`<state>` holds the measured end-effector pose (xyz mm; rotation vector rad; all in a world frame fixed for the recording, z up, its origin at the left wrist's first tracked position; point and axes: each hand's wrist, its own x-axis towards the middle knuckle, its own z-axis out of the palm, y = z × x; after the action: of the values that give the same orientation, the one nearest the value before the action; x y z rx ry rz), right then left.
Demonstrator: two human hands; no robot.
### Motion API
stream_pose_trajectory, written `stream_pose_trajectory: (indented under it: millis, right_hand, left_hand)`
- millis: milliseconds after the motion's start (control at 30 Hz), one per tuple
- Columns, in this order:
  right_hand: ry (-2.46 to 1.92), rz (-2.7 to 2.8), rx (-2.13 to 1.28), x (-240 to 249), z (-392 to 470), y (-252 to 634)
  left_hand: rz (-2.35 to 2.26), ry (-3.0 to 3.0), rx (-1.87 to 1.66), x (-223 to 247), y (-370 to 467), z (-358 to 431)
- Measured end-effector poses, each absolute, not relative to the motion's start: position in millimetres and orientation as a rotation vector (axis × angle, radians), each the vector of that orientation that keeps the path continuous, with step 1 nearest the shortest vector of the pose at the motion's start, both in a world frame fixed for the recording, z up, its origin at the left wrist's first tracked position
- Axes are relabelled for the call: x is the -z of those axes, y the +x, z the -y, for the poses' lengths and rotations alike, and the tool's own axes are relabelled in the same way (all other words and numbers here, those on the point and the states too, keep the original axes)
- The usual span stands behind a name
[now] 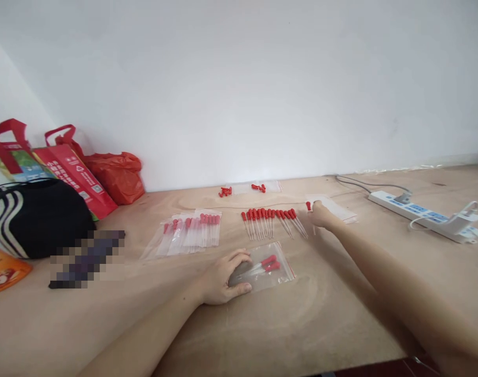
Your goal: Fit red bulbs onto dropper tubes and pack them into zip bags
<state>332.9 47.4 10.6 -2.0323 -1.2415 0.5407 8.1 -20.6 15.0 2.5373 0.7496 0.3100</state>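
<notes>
My left hand (226,277) lies on the table with thumb and fingers apart, around the closed end of a clear zip bag (284,262) that has two red-topped droppers (270,259) inside. My right hand (320,213) is at the right end of a row of loose droppers (262,222), its fingers closed by a dropper with a red bulb (308,206). Beside that hand lies a flat clear bag (336,208). Overlapping bags with red-topped droppers (191,230) are spread left of the row.
Loose red bulbs (225,191) and a bag with more bulbs (276,186) lie near the wall. A white power strip (419,213) with plugs is at the right. Shopping bags (76,175), a black bag (42,217) and an orange packet (5,269) stand left.
</notes>
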Motion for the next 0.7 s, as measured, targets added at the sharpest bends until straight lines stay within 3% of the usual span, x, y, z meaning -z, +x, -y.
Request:
stream_pose_trajectory:
  millis: [267, 500, 700]
  right_hand:
    - [-1.271, 1.030, -0.849, 5.6, 9.8, 287.6]
    - [-1.073, 0.747, -1.166, 21.4, 28.0, 250.9]
    - [-1.077, 1.008, -1.304, 14.1, 37.5, 247.4]
  left_hand:
    - [-0.800, 2.528, -0.314, -16.7, 8.5, 22.3]
    - [-0.884, 2.507, -0.260, -13.1, 6.0, 21.9]
    - [-0.844, 2.507, -0.283, -14.0, 7.3, 21.7]
